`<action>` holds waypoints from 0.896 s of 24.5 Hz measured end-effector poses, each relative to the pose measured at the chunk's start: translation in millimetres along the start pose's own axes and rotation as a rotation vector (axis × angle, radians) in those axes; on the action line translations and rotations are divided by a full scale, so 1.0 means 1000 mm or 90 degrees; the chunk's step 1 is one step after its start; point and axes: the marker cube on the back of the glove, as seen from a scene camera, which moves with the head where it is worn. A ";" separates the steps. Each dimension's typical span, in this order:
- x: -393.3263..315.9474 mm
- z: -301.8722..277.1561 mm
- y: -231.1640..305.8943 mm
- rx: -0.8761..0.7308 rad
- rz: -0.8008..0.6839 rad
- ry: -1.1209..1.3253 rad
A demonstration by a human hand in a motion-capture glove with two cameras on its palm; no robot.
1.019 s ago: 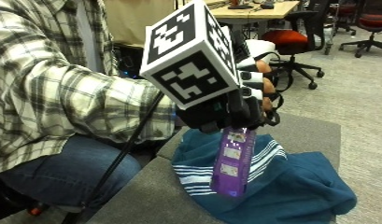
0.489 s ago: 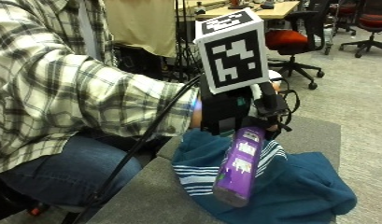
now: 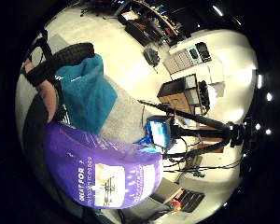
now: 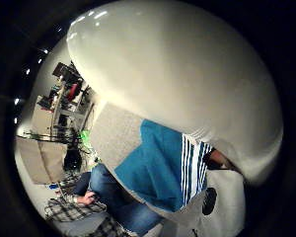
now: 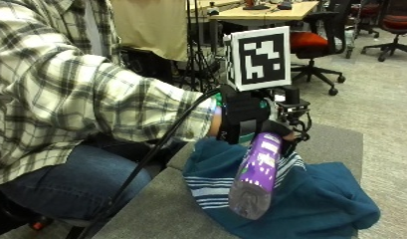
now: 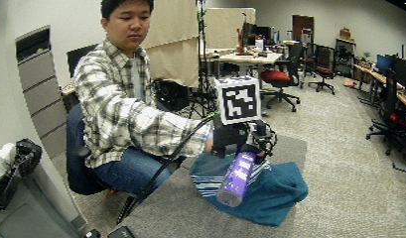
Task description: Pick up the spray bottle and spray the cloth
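In the outside view my gloved right hand [image 5: 249, 122] grips the top of a purple spray bottle [image 5: 256, 174]. The bottle hangs tilted, its base pointing down toward the near side, just above a teal cloth [image 5: 315, 199] with white stripes. The cloth lies crumpled on the grey table [image 5: 156, 209]. The wide outside view shows the same hand [image 6: 232, 139], bottle [image 6: 236, 178] and cloth [image 6: 268, 191]. In the little finger side palm view the purple bottle [image 3: 102, 170] lies close against the palm, with the cloth [image 3: 86, 95] beyond it. A white rounded surface [image 4: 177, 84] fills the thumb side palm view, above the striped cloth [image 4: 158, 168].
The table's far edge [image 5: 342, 137] runs just behind the cloth. Beyond it on the carpet stand a red office chair [image 5: 315, 42] and a desk [image 5: 269, 12]. A tripod [image 3: 200, 123] stands off the table.
The hand has turned at the wrist. The bottle has swung from hanging nearly straight down to a tilt, its base toward the near side, still over the cloth.
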 end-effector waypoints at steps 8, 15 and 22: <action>-0.014 0.012 0.003 -0.042 -0.046 0.082; -0.019 0.014 0.004 -0.042 -0.048 0.083; -0.005 0.003 0.007 0.008 0.028 -0.084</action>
